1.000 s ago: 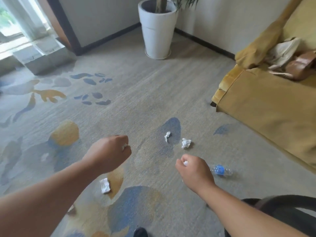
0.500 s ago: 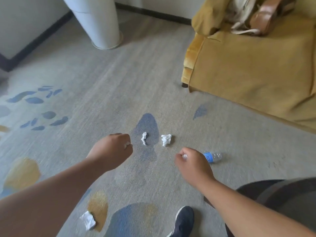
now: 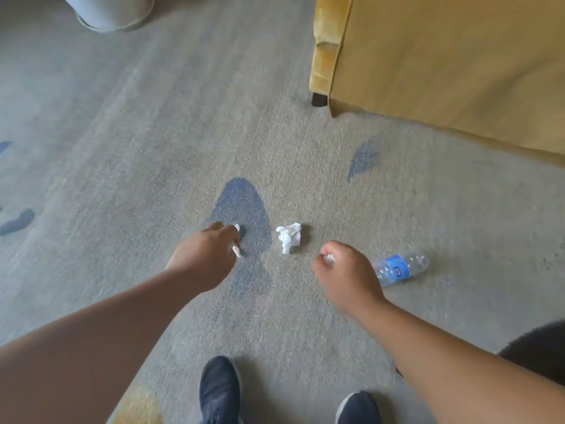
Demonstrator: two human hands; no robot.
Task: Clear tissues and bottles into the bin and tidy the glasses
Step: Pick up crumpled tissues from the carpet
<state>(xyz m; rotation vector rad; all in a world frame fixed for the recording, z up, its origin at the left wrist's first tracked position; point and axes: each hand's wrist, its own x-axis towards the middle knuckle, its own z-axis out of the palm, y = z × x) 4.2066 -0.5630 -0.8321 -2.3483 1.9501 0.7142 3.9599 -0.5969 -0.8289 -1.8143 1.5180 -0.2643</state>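
My left hand [image 3: 204, 258] is curled over the blue patch of the carpet, with white tissue [image 3: 236, 250] showing between its fingers; a second white scrap [image 3: 237, 227] shows at its fingertips. Whether that scrap still lies on the floor I cannot tell. My right hand [image 3: 345, 276] is a fist with a bit of tissue [image 3: 329, 258] poking out. A crumpled white tissue [image 3: 289, 237] lies on the carpet between the two hands, touching neither. A clear plastic bottle [image 3: 400, 267] with a blue label lies on its side just right of my right hand.
A yellow sofa [image 3: 443, 71] fills the upper right, its dark leg [image 3: 318, 99] on the carpet. The base of a white planter [image 3: 113, 10] sits top left. My dark shoes [image 3: 218, 390] stand below the hands. A dark object [image 3: 538, 350] is at the right edge.
I have stepped forward and the view has tilted down. My left hand has reached onto the small tissue on the blue patch. The tissue by the yellow patch has left the view.
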